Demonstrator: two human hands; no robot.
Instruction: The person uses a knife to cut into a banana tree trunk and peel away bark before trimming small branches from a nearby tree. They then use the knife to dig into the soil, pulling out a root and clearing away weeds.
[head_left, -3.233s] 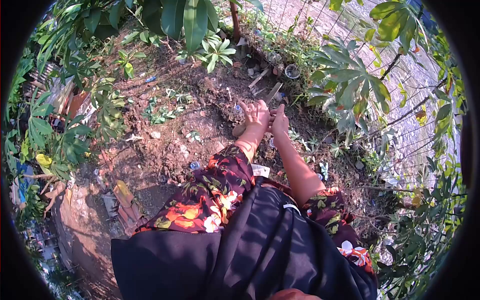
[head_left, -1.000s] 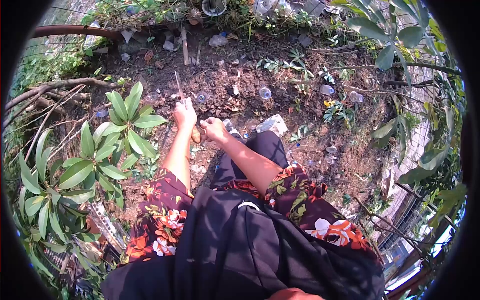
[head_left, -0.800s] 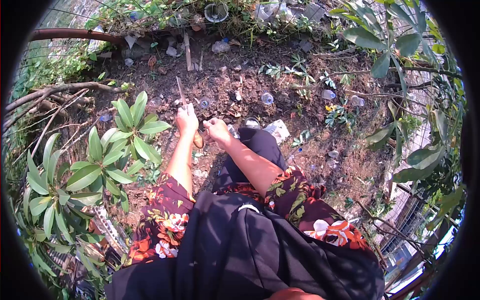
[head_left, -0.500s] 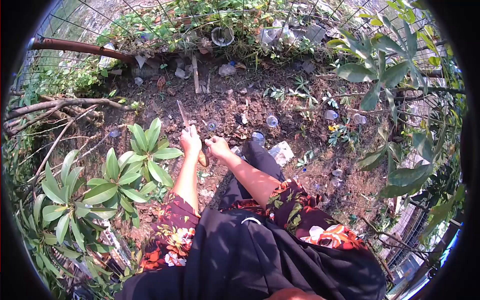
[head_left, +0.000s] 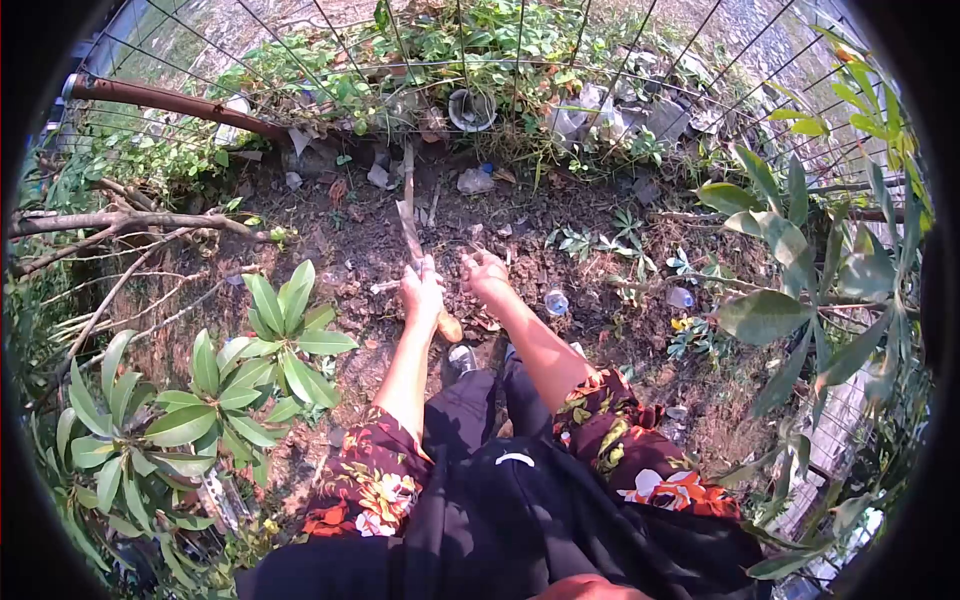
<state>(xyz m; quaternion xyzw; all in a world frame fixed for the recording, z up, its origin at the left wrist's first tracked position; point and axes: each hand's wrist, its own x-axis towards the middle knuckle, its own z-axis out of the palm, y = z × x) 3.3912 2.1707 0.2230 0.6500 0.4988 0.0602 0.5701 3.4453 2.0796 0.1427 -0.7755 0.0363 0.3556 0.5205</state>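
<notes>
My left hand (head_left: pixel 423 291) is closed around a machete (head_left: pixel 410 232). Its long blade points away from me, and the rounded wooden handle end sticks out below the hand. To the right of it, my right hand (head_left: pixel 487 276) hovers over the soil with its fingers loosely bent and apart. I make out nothing in it. The two hands do not touch. Beyond them lies dark, broken soil (head_left: pixel 350 235), with a thin strip of wood (head_left: pixel 409 165) past the blade tip. A clear plastic cup (head_left: pixel 556 302) lies to the right of my right hand.
A wire fence (head_left: pixel 520 65) with weeds stands ahead, with a rusty pipe (head_left: pixel 180 103) at the left. Bare branches (head_left: pixel 140 220) and a leafy plant (head_left: pixel 205 390) crowd the left side. Large leaves (head_left: pixel 765 318) hang at the right. A white pot (head_left: pixel 472 110) sits by the fence.
Both hands have moved right and a little farther out, with the machete still in the left. My right hand has drawn away from the left and its fingers have loosened. The view has shifted.
</notes>
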